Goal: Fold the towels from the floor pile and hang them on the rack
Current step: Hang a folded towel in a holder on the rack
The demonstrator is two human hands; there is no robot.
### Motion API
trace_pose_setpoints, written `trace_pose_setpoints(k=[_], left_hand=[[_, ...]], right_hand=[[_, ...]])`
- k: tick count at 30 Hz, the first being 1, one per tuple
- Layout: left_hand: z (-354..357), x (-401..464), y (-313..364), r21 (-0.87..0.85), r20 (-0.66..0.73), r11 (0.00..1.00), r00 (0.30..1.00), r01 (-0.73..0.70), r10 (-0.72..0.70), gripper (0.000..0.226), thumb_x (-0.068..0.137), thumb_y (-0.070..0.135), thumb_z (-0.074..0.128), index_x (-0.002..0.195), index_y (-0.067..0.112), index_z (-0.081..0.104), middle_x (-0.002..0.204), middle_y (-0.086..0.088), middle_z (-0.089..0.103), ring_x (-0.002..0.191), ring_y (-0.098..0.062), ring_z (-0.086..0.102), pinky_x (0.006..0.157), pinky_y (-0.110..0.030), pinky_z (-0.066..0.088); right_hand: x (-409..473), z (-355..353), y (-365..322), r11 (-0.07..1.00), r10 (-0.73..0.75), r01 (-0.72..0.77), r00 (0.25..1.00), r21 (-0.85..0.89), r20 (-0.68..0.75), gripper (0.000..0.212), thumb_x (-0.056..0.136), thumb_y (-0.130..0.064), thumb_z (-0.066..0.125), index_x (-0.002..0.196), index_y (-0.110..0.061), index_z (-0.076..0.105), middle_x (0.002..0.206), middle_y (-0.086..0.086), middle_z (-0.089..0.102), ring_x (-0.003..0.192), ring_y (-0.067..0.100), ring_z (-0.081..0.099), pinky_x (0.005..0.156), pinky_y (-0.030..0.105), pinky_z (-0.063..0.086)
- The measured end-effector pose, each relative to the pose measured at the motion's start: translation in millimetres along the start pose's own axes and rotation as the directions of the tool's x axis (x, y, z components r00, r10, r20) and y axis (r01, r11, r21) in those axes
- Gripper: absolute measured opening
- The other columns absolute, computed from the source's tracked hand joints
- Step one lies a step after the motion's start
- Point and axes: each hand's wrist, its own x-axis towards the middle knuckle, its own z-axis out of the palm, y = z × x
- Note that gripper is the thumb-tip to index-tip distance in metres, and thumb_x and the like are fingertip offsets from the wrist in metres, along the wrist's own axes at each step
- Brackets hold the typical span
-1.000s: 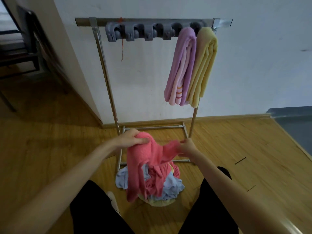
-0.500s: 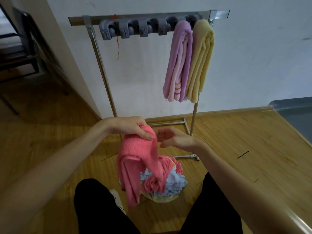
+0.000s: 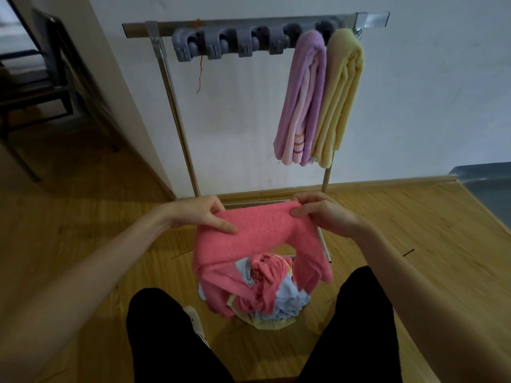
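Note:
A pink towel [image 3: 257, 236] is stretched between my hands above the floor pile. My left hand [image 3: 200, 214] pinches its left top corner and my right hand [image 3: 322, 212] pinches its right top corner; both ends droop down. Below lies the floor pile [image 3: 273, 299] of pink, light blue and pale yellow towels. The metal rack [image 3: 166, 67] stands against the wall with a row of grey clips [image 3: 229, 45]. A folded purple towel [image 3: 304, 100] and a folded yellow towel [image 3: 341, 98] hang at its right end.
My legs in black trousers [image 3: 166, 341] flank the pile, with a white shoe [image 3: 195, 319] by the left one. A white wall corner [image 3: 130, 106] juts out at left, with dark chair frames [image 3: 41, 87] beyond it. A grey mat [image 3: 489, 186] lies at right.
My right hand has taken hold of the towel's other end, and both hands have pulled apart, spreading the pink towel wide where it hung bunched from my left hand before.

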Motion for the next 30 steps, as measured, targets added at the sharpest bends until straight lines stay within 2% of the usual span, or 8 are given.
trace_pose_setpoints(k=[3, 7, 12, 19, 21, 24, 27, 30], left_hand=[[-3, -2, -9, -0.025, -0.02, 0.999, 0.999, -0.035, 0.034, 0.038, 0.055, 0.054, 0.082, 0.073, 0.021, 0.075, 0.072, 0.003, 0.071, 0.067, -0.009, 0.067, 0.057, -0.016, 0.049], [-13, 3, -8, -0.079, -0.213, 0.99, 0.972, -0.118, 0.099, 0.062, 0.057, 0.051, 0.083, 0.102, 0.011, 0.072, 0.097, -0.006, 0.073, 0.088, -0.021, 0.07, 0.071, -0.024, 0.055], [-31, 11, 11, -0.061, -0.311, 0.979, 0.936, -0.195, 0.167, 0.024, 0.079, 0.024, 0.074, 0.099, 0.011, 0.068, 0.093, -0.005, 0.068, 0.086, -0.017, 0.066, 0.074, -0.024, 0.052], [-62, 15, 43, 0.101, -0.277, 0.981, 0.943, -0.164, 0.186, 0.033, 0.072, 0.043, 0.073, 0.099, 0.026, 0.064, 0.083, 0.005, 0.066, 0.069, -0.005, 0.063, 0.062, -0.023, 0.049], [-70, 13, 59, 0.119, -0.227, 0.977, 0.953, -0.178, 0.202, 0.029, 0.08, 0.03, 0.069, 0.106, 0.024, 0.058, 0.071, 0.016, 0.064, 0.06, -0.004, 0.062, 0.052, -0.018, 0.048], [-85, 15, 77, 0.079, -0.099, 0.975, 0.971, -0.209, 0.217, 0.043, 0.081, 0.015, 0.067, 0.121, 0.023, 0.052, 0.107, 0.015, 0.062, 0.088, -0.017, 0.068, 0.067, -0.028, 0.058], [-97, 21, 88, 0.2, -0.041, 0.959, 0.977, -0.199, 0.211, 0.038, 0.08, 0.019, 0.069, 0.117, 0.025, 0.063, 0.12, 0.013, 0.055, 0.107, -0.006, 0.059, 0.076, -0.023, 0.055], [-109, 35, 96, 0.422, -0.071, 0.895, 0.979, -0.143, 0.19, 0.023, 0.082, 0.019, 0.071, 0.103, 0.029, 0.073, 0.107, 0.013, 0.062, 0.094, -0.002, 0.062, 0.07, -0.018, 0.054]], right_hand=[[-2, -11, 1, 1.0, 0.028, -0.028, 0.994, 0.003, -0.102, 0.004, 0.071, -0.012, 0.061, 0.071, -0.012, 0.058, 0.069, 0.002, 0.058, 0.063, 0.014, 0.056, 0.057, 0.025, 0.046], [2, -22, -11, 0.99, -0.027, 0.014, 0.995, -0.142, -0.091, 0.012, 0.084, -0.004, 0.062, 0.09, -0.009, 0.052, 0.087, 0.014, 0.062, 0.074, 0.021, 0.06, 0.057, 0.025, 0.05], [16, -24, -49, 0.922, -0.03, 0.097, 0.983, -0.375, 0.181, 0.042, 0.087, 0.006, 0.059, 0.125, -0.013, 0.054, 0.121, 0.017, 0.061, 0.111, 0.024, 0.06, 0.09, 0.035, 0.053], [38, -14, -84, 0.812, 0.041, 0.157, 0.945, -0.562, 0.323, 0.024, 0.084, 0.003, 0.065, 0.105, -0.005, 0.07, 0.109, 0.004, 0.07, 0.105, 0.015, 0.064, 0.09, 0.024, 0.05], [44, -19, -94, 0.742, 0.094, 0.132, 0.951, -0.657, 0.296, 0.021, 0.083, 0.004, 0.065, 0.098, -0.009, 0.073, 0.098, -0.006, 0.072, 0.096, 0.008, 0.064, 0.088, 0.021, 0.049], [55, -29, -110, 0.523, 0.024, 0.092, 0.992, -0.847, 0.123, 0.028, 0.078, 0.001, 0.066, 0.09, -0.022, 0.076, 0.087, -0.014, 0.072, 0.086, 0.006, 0.064, 0.083, 0.023, 0.049], [63, -41, -124, 0.442, -0.13, 0.007, 0.99, -0.897, -0.057, 0.036, 0.076, 0.002, 0.061, 0.091, -0.026, 0.077, 0.086, -0.009, 0.073, 0.083, 0.015, 0.064, 0.082, 0.028, 0.053], [72, -53, -136, 0.343, -0.249, -0.056, 0.957, -0.938, -0.148, 0.042, 0.076, 0.007, 0.055, 0.095, -0.024, 0.077, 0.088, -0.011, 0.072, 0.079, 0.004, 0.059, 0.075, 0.004, 0.043]])
